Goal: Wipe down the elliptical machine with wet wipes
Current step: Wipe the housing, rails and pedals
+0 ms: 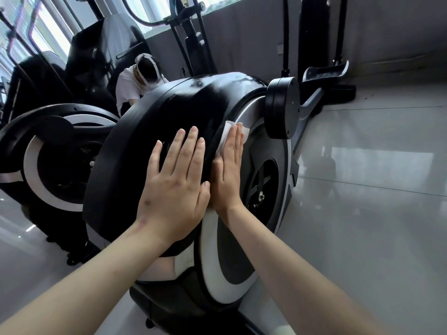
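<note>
Left hand (176, 180) lay flat and spread atop the elliptical machine (169, 112), on its black wheel housing, seemingly to brace against it. Right hand (229, 175), fingers straight and together, pressed the wet wipe (244, 132) against that housing's side, presumably to scrub it.

The elliptical machine (188, 105) fills the centre of the frame, tilted in view: a glossy black rounded flywheel housing with a grey, silver and white side panel toward the right. A white wet wipe (227, 131), crumpled flat, lies on the seam between black housing and silver trim, mostly covered by the right hand (229, 172).
</note>
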